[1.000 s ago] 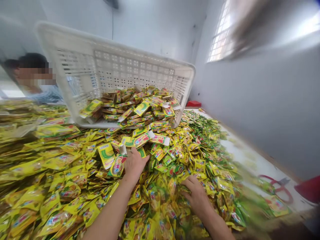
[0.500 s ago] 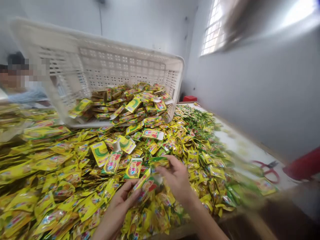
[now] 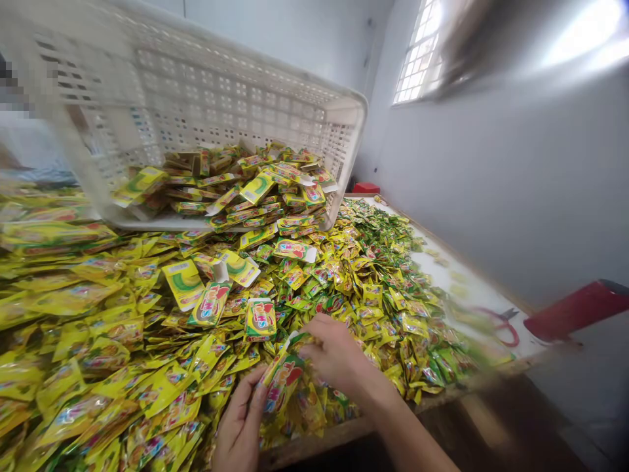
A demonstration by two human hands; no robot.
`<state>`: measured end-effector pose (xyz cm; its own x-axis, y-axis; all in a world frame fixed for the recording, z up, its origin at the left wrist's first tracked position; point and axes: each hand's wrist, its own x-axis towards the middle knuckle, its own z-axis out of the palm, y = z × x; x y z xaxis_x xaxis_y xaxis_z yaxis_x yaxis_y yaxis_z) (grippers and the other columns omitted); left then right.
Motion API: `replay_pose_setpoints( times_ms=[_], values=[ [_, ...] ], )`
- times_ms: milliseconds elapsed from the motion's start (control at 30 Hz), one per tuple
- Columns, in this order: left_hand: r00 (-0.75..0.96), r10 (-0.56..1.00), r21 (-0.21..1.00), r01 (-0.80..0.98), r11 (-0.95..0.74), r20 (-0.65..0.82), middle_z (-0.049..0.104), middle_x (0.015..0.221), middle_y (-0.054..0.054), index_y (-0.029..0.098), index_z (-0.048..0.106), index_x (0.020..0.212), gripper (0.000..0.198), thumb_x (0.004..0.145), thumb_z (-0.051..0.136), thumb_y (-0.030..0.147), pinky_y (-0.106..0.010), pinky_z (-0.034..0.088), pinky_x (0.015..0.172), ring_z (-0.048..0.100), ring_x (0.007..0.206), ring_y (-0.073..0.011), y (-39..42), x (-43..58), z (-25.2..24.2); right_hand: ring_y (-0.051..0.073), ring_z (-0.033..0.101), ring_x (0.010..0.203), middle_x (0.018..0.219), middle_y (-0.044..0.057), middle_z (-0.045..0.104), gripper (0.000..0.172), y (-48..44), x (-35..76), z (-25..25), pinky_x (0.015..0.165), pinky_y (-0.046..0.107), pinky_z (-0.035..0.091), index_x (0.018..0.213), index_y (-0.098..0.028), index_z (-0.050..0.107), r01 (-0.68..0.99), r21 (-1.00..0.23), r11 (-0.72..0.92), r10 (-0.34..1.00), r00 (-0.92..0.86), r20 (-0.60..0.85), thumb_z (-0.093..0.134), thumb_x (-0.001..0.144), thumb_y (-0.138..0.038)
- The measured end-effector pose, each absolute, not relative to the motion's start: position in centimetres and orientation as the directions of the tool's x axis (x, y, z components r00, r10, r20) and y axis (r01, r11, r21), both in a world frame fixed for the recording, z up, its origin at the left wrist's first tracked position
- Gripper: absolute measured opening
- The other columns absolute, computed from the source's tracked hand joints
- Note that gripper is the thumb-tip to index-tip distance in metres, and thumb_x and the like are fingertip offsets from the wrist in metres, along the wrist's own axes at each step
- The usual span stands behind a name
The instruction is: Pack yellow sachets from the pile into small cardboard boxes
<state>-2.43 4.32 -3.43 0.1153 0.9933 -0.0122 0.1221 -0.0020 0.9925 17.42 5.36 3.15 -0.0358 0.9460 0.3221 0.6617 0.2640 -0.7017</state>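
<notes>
My left hand (image 3: 243, 416) grips a small yellow-green printed box (image 3: 284, 382) between thumb and fingers, low in the centre of the view. At the box's upper end is my right hand (image 3: 334, 351), its fingers bent and closed; whatever they pinch is too hidden to make out. Around both hands spreads a heap of yellow and green sachets (image 3: 162, 387). Just beyond them another printed box (image 3: 260, 319) lies on the sachets, with a plain yellow-green box (image 3: 183, 284) farther left.
A white perforated basket (image 3: 351, 157) lies on its side, with many boxes spilling from its mouth. On the right, red-handled scissors (image 3: 508, 328) and a red cylindrical object (image 3: 574, 311) are near the white table's edge. Part of a person shows at far left.
The green packet at my right fingers is no longer visible; those fingers now meet the upper end of the held box. The view has shifted, with the basket looming larger at left.
</notes>
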Motion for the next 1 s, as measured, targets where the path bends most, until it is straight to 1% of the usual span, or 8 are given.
replay_pose_setpoints(
  times_ms=[133,267,367,533,667,833,933,1000],
  values=[
    [0.224,0.973,0.997,0.070,0.032,-0.047,0.068,0.121,-0.006,0.023,0.066,0.112,0.042,0.077,0.069,0.047,-0.037,0.043,0.102,0.057,0.118,-0.0303,4.1,-2.2,-4.9,0.017,0.053,0.081,0.084,0.002,0.055,0.013,5.0,16.6,4.0,0.069,0.025,0.043,0.074,-0.019,0.061,0.765,-0.540,0.351,0.927,-0.205,0.313,0.061,0.076,-0.006],
    [0.458,0.886,0.991,0.132,0.010,-0.070,0.074,0.109,-0.008,0.022,0.072,0.107,0.038,0.073,0.075,0.039,-0.042,0.048,0.096,0.064,0.106,-0.0330,4.5,-3.0,-5.8,0.019,0.051,0.083,0.080,0.003,0.055,0.016,4.4,15.0,4.6,0.071,0.026,0.043,0.066,-0.018,0.058,0.717,-0.384,0.582,0.813,-0.533,0.236,0.072,0.072,-0.023],
    [0.415,0.908,0.995,0.096,0.013,-0.052,0.074,0.110,-0.007,0.023,0.072,0.108,0.036,0.076,0.072,0.040,-0.043,0.047,0.099,0.062,0.111,-0.0336,4.4,-3.2,-5.7,0.022,0.052,0.084,0.082,0.006,0.059,0.015,4.4,14.0,4.7,0.072,0.028,0.043,0.072,-0.017,0.061,0.763,-0.332,0.554,0.832,-0.517,0.200,0.074,0.072,-0.025],
    [0.399,0.914,0.995,-0.020,0.095,-0.079,0.069,0.122,-0.008,0.023,0.067,0.117,0.041,0.079,0.070,0.039,-0.043,0.046,0.101,0.061,0.115,-0.0314,4.2,-3.3,-6.0,0.017,0.058,0.083,0.090,0.003,0.065,0.015,5.3,14.7,3.8,0.074,0.025,0.045,0.096,-0.019,0.063,0.711,-0.541,0.450,0.893,-0.361,0.268,0.061,0.084,-0.011],
    [0.429,0.899,0.995,0.003,0.099,-0.091,0.065,0.129,-0.008,0.025,0.065,0.121,0.044,0.080,0.069,0.039,-0.042,0.045,0.102,0.058,0.119,-0.0306,4.6,-3.7,-6.4,0.019,0.055,0.098,0.102,0.005,0.065,0.012,5.3,15.4,2.4,0.088,0.033,0.044,0.079,-0.021,0.070,0.645,-0.566,0.513,0.856,-0.336,0.393,0.062,0.087,-0.016],
    [0.443,0.893,0.996,0.064,0.058,-0.081,0.063,0.133,-0.005,0.028,0.065,0.122,0.047,0.077,0.072,0.039,-0.043,0.039,0.108,0.054,0.125,-0.0309,4.8,-3.7,-6.1,0.024,0.049,0.111,0.111,0.003,0.064,0.006,3.7,15.3,1.2,0.096,0.039,0.040,0.076,-0.026,0.073,0.627,-0.594,0.503,0.862,-0.410,0.298,0.070,0.082,-0.026],
    [0.366,0.917,0.987,0.071,0.144,-0.160,0.066,0.128,-0.006,0.026,0.068,0.119,0.046,0.078,0.068,0.047,-0.045,0.038,0.109,0.055,0.123,-0.0319,4.4,-3.8,-5.9,0.020,0.057,0.100,0.104,0.005,0.065,0.011,2.7,15.3,0.1,0.089,0.035,0.046,0.087,-0.024,0.071,0.483,-0.817,0.314,0.944,-0.067,0.323,0.060,0.088,-0.022],
    [0.300,0.921,0.968,0.054,0.245,-0.249,0.068,0.125,-0.006,0.024,0.070,0.116,0.045,0.082,0.062,0.052,-0.046,0.036,0.111,0.055,0.124,-0.0319,4.3,-4.0,-5.5,0.017,0.061,0.073,0.081,0.003,0.065,0.006,2.3,15.1,-1.1,0.068,0.029,0.051,0.086,-0.021,0.067,0.239,-0.966,0.094,0.981,0.143,0.131,0.063,0.084,-0.026]
  ],
)
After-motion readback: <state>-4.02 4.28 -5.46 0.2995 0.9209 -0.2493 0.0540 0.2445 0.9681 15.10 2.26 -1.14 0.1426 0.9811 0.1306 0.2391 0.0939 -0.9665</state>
